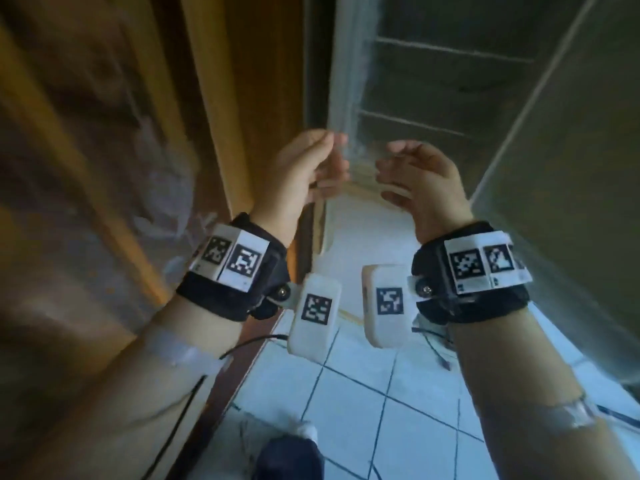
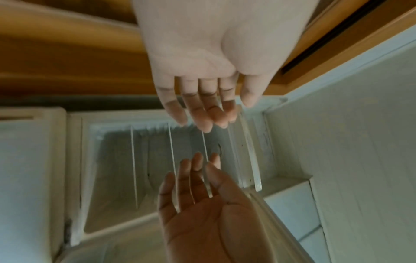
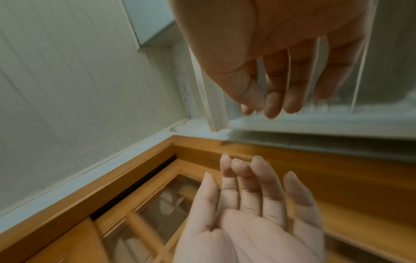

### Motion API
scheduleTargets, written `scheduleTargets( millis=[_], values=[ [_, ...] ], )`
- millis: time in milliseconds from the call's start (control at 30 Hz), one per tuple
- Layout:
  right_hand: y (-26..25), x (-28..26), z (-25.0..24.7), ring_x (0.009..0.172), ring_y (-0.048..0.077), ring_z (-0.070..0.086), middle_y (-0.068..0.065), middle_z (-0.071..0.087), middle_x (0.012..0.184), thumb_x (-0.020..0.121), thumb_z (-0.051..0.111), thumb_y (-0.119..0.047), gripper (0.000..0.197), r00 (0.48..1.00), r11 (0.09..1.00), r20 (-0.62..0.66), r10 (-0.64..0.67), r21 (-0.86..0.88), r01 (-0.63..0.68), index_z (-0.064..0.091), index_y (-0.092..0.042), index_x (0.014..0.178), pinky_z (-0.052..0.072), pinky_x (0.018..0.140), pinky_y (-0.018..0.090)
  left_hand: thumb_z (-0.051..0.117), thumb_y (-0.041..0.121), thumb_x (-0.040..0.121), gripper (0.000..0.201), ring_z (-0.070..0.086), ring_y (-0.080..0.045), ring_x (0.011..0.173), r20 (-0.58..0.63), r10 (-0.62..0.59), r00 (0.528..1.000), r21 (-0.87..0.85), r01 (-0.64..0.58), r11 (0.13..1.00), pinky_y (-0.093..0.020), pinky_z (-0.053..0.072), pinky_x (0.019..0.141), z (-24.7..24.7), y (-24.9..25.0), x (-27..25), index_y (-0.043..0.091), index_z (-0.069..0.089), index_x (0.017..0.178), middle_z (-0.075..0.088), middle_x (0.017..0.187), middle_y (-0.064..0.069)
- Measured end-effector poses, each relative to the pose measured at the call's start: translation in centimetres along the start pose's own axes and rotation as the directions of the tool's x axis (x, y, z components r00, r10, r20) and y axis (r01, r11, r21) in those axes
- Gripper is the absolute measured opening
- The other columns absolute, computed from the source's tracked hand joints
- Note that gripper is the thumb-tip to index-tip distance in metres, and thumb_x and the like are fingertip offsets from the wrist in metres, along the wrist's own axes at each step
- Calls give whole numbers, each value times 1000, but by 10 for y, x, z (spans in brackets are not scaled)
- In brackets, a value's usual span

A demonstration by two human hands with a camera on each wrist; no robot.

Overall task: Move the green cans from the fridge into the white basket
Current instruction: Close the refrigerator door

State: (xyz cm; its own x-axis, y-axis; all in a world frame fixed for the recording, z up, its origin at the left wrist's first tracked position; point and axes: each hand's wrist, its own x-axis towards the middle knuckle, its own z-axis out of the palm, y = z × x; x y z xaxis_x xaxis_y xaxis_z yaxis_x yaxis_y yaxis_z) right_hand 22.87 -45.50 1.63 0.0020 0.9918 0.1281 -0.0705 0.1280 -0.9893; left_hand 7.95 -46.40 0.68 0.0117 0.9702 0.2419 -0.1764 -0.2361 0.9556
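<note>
**Two empty hands raised before an open fridge**

The person's left hand [image 1: 304, 168] and right hand [image 1: 419, 181] are held up side by side, palms turned toward each other, with a gap between them. Both are relaxed, fingers loosely bent, and neither holds anything. The wrist views show each palm bare, with the opposite hand facing it.

Beyond the hands stands the fridge [image 1: 433, 84], its interior dim and its door [image 1: 571, 168] swung open on the right. Thin shelves [image 2: 171, 160] cross the cavity; in the left wrist view the compartments between them look bare. No green cans show in any view, and the white basket is likewise out of sight, so where the task's things lie cannot be told. All three views are smeared with motion blur.

To the left of the fridge runs an orange-brown wooden frame [image 1: 221, 98], and further left a glazed wooden panel [image 3: 157, 213] with a pale pattern on its glass. A pale ribbed wall [image 3: 67, 89] meets the wood at a corner. Underfoot is a white tiled floor [image 1: 363, 410] with dark grout lines. Each wrist carries a black band [image 1: 239, 268] with printed square markers and a white camera unit [image 1: 315, 310], and a black cable [image 1: 180, 420] trails along the left forearm.
</note>
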Motion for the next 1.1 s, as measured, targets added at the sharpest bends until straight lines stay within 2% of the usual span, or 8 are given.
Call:
scheduleTargets(
  millis=[233, 500, 667, 767, 867, 933, 1033, 1100],
  values=[
    [5, 64, -107, 74, 12, 55, -6, 58, 75, 77, 48, 8, 34, 910, 995, -403, -97, -70, 75, 57, -25, 80, 42, 63, 25, 44, 22, 94, 18, 61, -8, 73, 299, 10, 954, -66, 10, 998, -22, 48, 65, 109, -45, 119, 23, 61, 90, 61, 78, 5],
    [-19, 25, -226, 77, 6, 58, -6, 61, 83, 81, 54, 6, 29, 706, 956, -649, -284, -245, 160, 57, -22, 86, 48, 69, 19, 49, 21, 86, 14, 58, 2, 88, 625, 94, 775, -61, -72, 996, -10, 45, 74, 253, -54, 130, 25, 59, 95, 61, 95, 8],
    [-36, -39, -279, 74, 9, 56, -2, 59, 80, 78, 57, 3, 23, 780, 911, -476, -405, -279, 303, 59, -18, 86, 50, 70, 22, 49, 10, 87, 23, 52, 5, 105, 645, 312, 697, -178, -260, 949, -15, 40, 97, 328, -37, 83, 13, 55, 109, 57, 108, 9],
    [-58, -86, -314, 75, 14, 57, 1, 59, 80, 79, 58, 3, 22, 775, 867, -393, -494, -297, 401, 58, -18, 86, 52, 67, 26, 49, 10, 89, 22, 51, 2, 112, 608, 368, 703, -168, -339, 926, -17, 38, 101, 374, -33, 47, 15, 57, 109, 58, 114, 8],
    [-77, -122, -359, 71, 16, 56, -3, 61, 75, 78, 56, 5, 23, 671, 822, -475, -569, -316, 473, 58, -17, 83, 50, 61, 26, 49, 16, 90, 21, 53, 3, 110, 567, 352, 745, -98, -364, 926, -8, 36, 94, 414, -37, 17, 16, 60, 108, 60, 115, 4],
    [-76, -133, -391, 72, 17, 55, -3, 60, 76, 74, 57, 4, 25, 584, 820, -581, -567, -331, 467, 58, -19, 81, 48, 61, 28, 48, 30, 87, 25, 54, -5, 112, 530, 343, 775, 10, -410, 912, -21, 39, 98, 431, -45, 8, 21, 63, 105, 61, 111, 6],
    [-56, -133, -429, 88, 24, 52, 4, 55, 95, 62, 60, -11, 30, 492, 873, -729, -476, -324, 365, 56, -29, 86, 47, 81, 43, 45, 39, 86, 34, 54, -18, 111, 476, 428, 769, 224, -576, 786, -46, 40, 101, 440, -55, 2, 20, 66, 104, 57, 100, 12],
    [-41, -131, -439, 107, 24, 52, 6, 50, 117, 67, 65, -22, 39, 549, 941, -764, -338, -255, 223, 52, -32, 102, 45, 98, 44, 44, 41, 84, 37, 54, -21, 107, 450, 447, 773, 273, -595, 755, -48, 41, 98, 442, -54, -2, 17, 67, 100, 54, 95, 11]
  ],
)
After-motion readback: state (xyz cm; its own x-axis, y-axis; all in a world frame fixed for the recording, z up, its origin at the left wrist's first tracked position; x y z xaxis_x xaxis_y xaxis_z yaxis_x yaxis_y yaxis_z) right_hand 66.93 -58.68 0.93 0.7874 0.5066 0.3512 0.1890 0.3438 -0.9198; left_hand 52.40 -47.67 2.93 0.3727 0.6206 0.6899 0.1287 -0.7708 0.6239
